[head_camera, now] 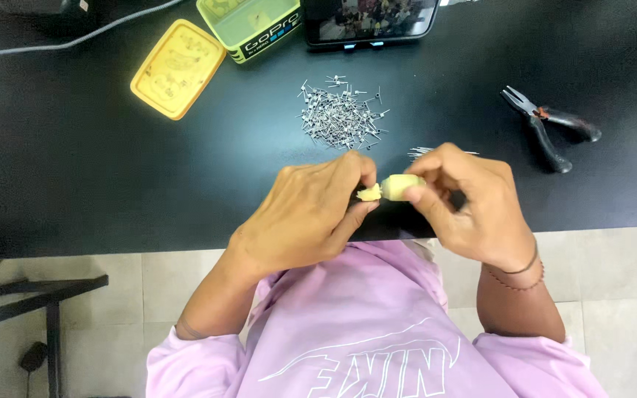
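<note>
left hand (311, 214) pinching pale yellow piece (369, 193) | right hand (470, 203) gripping yellowish cylinder (401, 186), frame centre | pin pile (339, 114) above | pliers (551, 127) right

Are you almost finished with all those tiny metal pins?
Done: a few pins lie apart beside the right hand. In hand: both it and the left hand pinch a small yellowish piece. Left: a big pin pile waits; the pliers lie untouched.

One pair of pliers (551, 127), one yellow lid (177, 68), one pin heap (339, 116), one phone (369, 21).
</note>
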